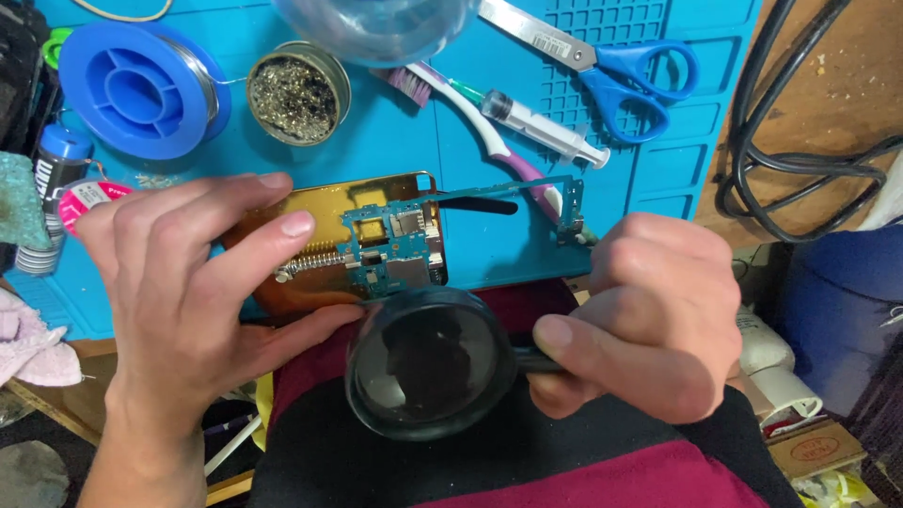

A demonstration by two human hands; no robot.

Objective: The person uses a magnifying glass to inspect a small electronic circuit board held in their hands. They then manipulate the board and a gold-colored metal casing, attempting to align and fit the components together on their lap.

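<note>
Magnifier (431,362) in right hand (640,315) grip, just below circuit board (393,246).

The single head-worn camera looks steeply down from close above, facing away from the person over their lap, with the blue mat (489,254) on the table just beyond both hands.

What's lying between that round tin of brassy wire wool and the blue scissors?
In the head view, a purple-and-white toothbrush and a clear syringe lie between the tin and scissors.

Blue L-shaped circuit board (395,246) clamped flat on gold holder (320,212); black-rimmed round magnifier (431,362) just below, tilted.
</note>
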